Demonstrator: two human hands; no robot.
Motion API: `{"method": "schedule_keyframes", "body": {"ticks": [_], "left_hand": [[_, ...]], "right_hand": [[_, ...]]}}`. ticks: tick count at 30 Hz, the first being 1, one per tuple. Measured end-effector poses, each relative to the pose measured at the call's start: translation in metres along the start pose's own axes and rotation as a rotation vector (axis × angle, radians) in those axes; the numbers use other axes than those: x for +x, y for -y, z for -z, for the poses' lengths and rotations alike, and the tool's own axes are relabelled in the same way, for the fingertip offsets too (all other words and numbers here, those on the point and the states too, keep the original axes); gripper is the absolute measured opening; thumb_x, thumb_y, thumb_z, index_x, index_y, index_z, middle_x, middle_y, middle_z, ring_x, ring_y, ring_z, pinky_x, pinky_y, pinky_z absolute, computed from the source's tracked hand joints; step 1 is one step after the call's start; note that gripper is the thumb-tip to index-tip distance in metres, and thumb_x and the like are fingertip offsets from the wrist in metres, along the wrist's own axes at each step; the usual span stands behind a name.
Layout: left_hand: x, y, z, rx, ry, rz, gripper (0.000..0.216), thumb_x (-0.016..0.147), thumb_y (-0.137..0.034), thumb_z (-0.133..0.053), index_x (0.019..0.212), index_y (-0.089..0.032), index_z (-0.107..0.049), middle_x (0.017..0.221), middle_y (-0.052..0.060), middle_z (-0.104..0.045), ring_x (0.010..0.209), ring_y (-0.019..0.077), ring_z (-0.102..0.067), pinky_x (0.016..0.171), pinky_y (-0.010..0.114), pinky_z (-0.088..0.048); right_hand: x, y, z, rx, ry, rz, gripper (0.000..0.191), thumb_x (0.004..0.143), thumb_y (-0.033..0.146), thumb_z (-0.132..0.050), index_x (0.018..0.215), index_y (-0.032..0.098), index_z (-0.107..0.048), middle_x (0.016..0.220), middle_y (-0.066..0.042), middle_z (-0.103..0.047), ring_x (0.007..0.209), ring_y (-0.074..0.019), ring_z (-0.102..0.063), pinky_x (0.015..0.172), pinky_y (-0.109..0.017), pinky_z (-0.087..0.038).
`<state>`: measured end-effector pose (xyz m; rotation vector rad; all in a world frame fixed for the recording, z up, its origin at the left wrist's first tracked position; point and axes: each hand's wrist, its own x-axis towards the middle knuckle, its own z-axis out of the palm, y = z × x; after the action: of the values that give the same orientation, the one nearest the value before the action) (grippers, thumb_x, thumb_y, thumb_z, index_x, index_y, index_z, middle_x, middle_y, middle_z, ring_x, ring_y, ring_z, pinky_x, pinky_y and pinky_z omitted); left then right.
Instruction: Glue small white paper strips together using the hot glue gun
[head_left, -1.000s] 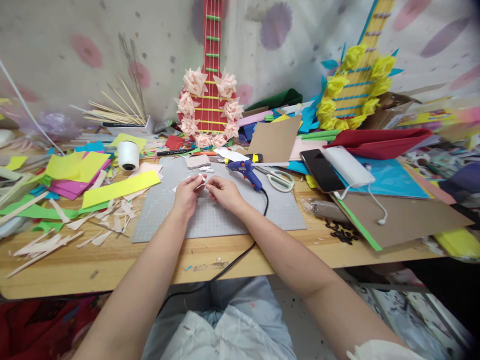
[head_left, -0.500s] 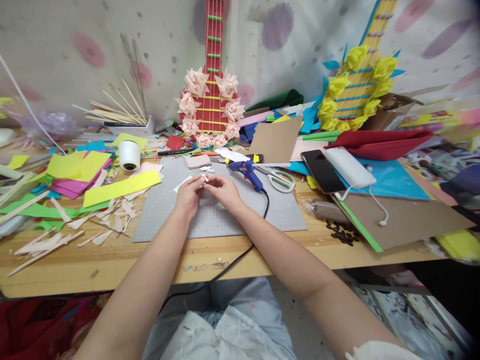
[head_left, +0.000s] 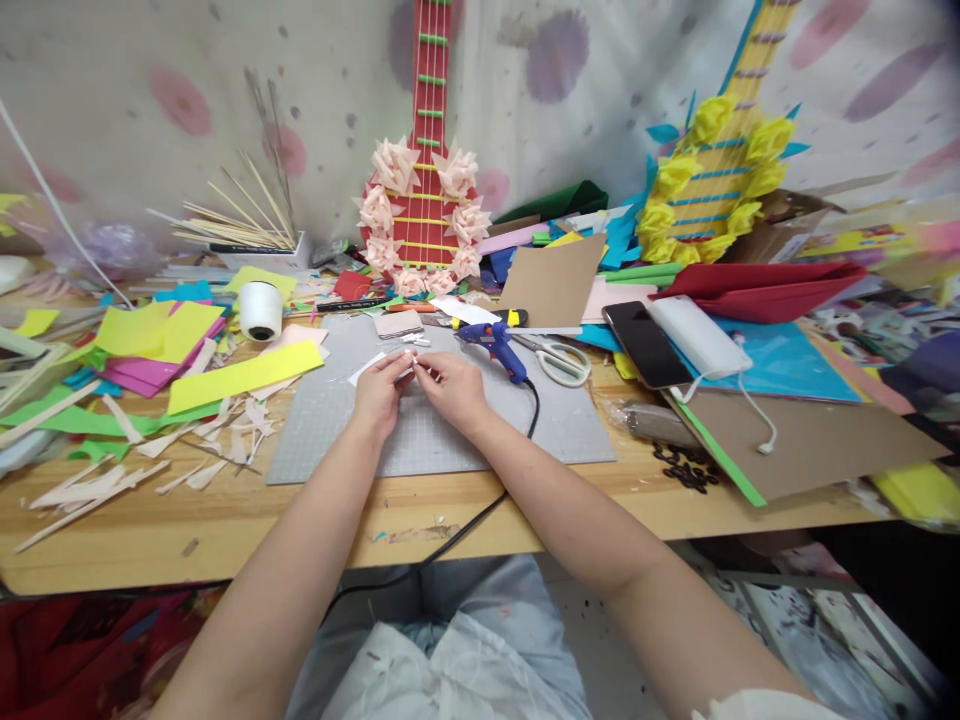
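Over the grey cutting mat (head_left: 420, 445) my left hand (head_left: 381, 392) and my right hand (head_left: 452, 388) meet fingertip to fingertip. Both are closed in a pinch on a small white piece (head_left: 412, 358), perhaps paper, mostly hidden by the fingers. Just right of my right hand lies a blue hot glue gun (head_left: 501, 346), its black cord running down over the table edge. Scissors (head_left: 559, 360) with pale handles rest beside it. Behind my hands are a pale pink flat piece (head_left: 398, 324) and a few small white rolls (head_left: 418, 341).
A red paper guitar (head_left: 427, 215) with pink flowers and a yellow one (head_left: 716, 185) stand against the wall. Paper strips (head_left: 236, 430) and a white cylinder (head_left: 260, 310) are on the left. A phone (head_left: 643, 343), a white power bank (head_left: 700, 335) and black rings (head_left: 686, 467) lie right.
My right hand's fingers have drawn slightly right and straightened a little at the white piece. My left hand stays nearly in place.
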<state>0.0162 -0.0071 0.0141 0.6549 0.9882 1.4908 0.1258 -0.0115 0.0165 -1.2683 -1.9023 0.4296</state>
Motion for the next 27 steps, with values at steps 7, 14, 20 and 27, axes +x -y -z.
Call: {"method": "schedule_keyframes", "body": {"ticks": [7, 14, 20, 27], "left_hand": [[0.0, 0.0, 0.0, -0.009, -0.003, 0.011, 0.021, 0.046, -0.023, -0.075, 0.064, -0.016, -0.067, 0.075, 0.004, -0.066, 0.075, 0.0137, -0.059, 0.073, 0.028, -0.044], [0.003, 0.001, 0.002, -0.01, -0.071, -0.011, 0.021, 0.047, -0.023, -0.074, 0.067, -0.017, -0.068, 0.079, 0.004, -0.066, 0.077, 0.0128, -0.058, 0.072, 0.025, -0.043], [0.007, 0.0, 0.006, -0.044, -0.106, -0.001, 0.02, 0.05, -0.024, -0.073, 0.067, -0.017, -0.068, 0.082, 0.002, -0.066, 0.072, 0.0085, -0.055, 0.067, 0.021, -0.04], [0.002, -0.005, 0.003, -0.025, -0.045, 0.053, 0.025, 0.049, -0.026, -0.075, 0.07, -0.016, -0.067, 0.083, 0.001, -0.064, 0.068, 0.0055, -0.052, 0.065, 0.019, -0.038]], "right_hand": [[-0.001, -0.001, 0.001, -0.018, 0.005, 0.013, 0.024, 0.083, 0.029, -0.044, 0.093, 0.023, -0.066, 0.097, -0.003, -0.067, 0.091, -0.0161, -0.059, 0.082, -0.027, -0.041], [-0.003, -0.002, 0.0, -0.007, -0.012, 0.003, 0.027, 0.085, 0.034, -0.042, 0.095, 0.024, -0.065, 0.1, -0.003, -0.066, 0.094, -0.0169, -0.058, 0.084, -0.028, -0.039], [-0.006, 0.004, 0.011, 0.058, -0.174, 0.011, 0.027, 0.084, 0.039, -0.042, 0.077, 0.019, -0.059, 0.08, -0.003, -0.061, 0.076, -0.0132, -0.053, 0.074, -0.024, -0.038], [0.008, -0.022, 0.003, 0.416, -0.092, -0.34, 0.044, 0.08, 0.05, -0.037, 0.051, 0.018, -0.035, 0.045, 0.004, -0.037, 0.046, -0.0078, -0.036, 0.048, -0.022, -0.028]]}}
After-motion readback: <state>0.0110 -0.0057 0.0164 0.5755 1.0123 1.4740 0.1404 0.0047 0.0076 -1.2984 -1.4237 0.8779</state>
